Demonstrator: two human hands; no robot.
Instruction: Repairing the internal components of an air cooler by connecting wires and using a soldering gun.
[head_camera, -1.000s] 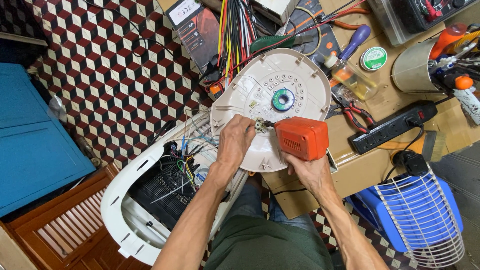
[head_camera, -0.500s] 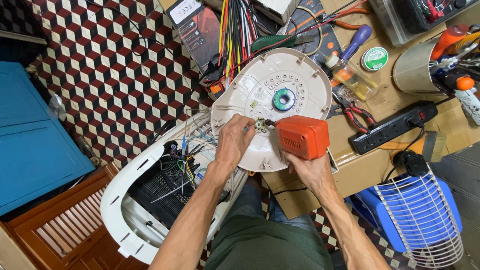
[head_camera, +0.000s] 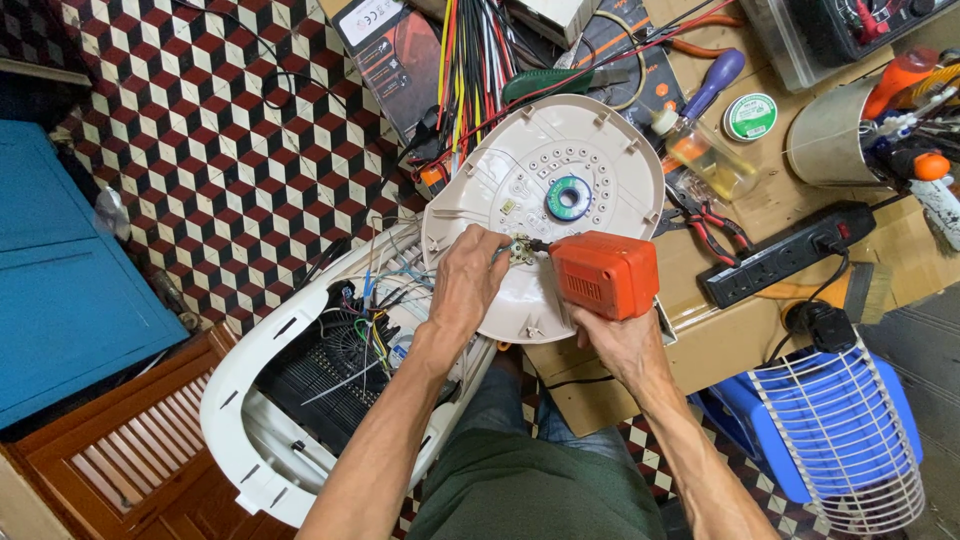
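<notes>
Orange tool (head_camera: 604, 273) in right hand (head_camera: 618, 340); left hand (head_camera: 468, 285) pinches small part (head_camera: 520, 250).

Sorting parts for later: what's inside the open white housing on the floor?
Inside the white housing a black ribbed part and a tangle of coloured wires show. The left forearm and the round cover hide its right end.

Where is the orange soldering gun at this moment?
In the head view, the orange soldering gun sits right of centre in the right hand, its tip at the small part pinched by the left hand on the round cream cover.
</notes>
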